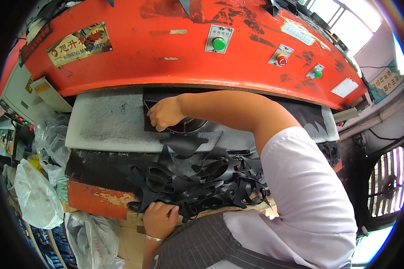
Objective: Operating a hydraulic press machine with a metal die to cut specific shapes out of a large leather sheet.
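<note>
My right hand [167, 113] reaches across the pale cutting board [105, 117], its fingers curled round the left side of a metal cutting die [187, 128]. Part of the die is hidden under my hand and forearm. Beneath it lies a black sheet of leather-like material [151, 124]. Low in the view, my left hand [160, 219] has curled fingers at the front edge, beside a heap of black cut scraps [206, 179]. Whatever is within those fingers is hidden.
A red press beam [134, 49] spans the far side, with a green button [218, 44] and a red button [282, 59]. Clear plastic bags [38, 195] hang at left. A barred black fan [390, 181] stands at right.
</note>
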`<move>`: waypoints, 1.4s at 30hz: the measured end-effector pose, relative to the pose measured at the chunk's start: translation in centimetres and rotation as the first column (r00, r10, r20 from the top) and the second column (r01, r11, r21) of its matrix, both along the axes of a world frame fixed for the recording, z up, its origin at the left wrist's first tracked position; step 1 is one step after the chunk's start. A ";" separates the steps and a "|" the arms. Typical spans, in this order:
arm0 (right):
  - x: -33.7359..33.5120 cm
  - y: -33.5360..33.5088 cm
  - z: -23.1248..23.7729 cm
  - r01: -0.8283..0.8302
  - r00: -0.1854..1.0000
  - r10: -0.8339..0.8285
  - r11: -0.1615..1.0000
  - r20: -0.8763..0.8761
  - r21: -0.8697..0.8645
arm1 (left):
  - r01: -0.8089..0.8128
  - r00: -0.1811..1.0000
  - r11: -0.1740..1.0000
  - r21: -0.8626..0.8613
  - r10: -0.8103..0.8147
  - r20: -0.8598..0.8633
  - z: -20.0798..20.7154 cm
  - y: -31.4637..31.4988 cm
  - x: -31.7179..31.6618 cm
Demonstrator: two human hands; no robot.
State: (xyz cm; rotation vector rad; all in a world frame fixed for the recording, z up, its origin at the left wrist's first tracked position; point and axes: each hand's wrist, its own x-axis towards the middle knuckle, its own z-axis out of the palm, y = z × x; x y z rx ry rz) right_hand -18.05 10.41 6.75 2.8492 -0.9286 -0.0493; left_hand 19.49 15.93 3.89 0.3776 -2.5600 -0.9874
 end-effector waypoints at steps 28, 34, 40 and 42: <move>-3.1 25.6 -2.1 0.799 -0.546 -0.708 -0.280 0.448 0.532 | -0.454 0.857 0.804 0.383 0.277 0.434 -1.6 -22.2 -29.7; -7.5 38.6 -2.7 0.177 -0.979 -0.201 -0.929 -0.041 0.326 | -0.473 0.797 0.849 0.236 0.297 0.526 -0.5 -21.5 -31.7; -9.5 40.0 -3.2 -0.067 -0.996 0.087 -0.472 -0.030 0.879 | -0.423 0.798 0.904 0.059 0.341 0.497 -0.6 -21.6 -34.1; -8.1 36.5 -2.7 -0.025 -0.950 0.310 -0.138 0.020 0.990 | -0.531 0.820 0.784 0.322 0.378 0.430 -3.4 -25.1 -32.8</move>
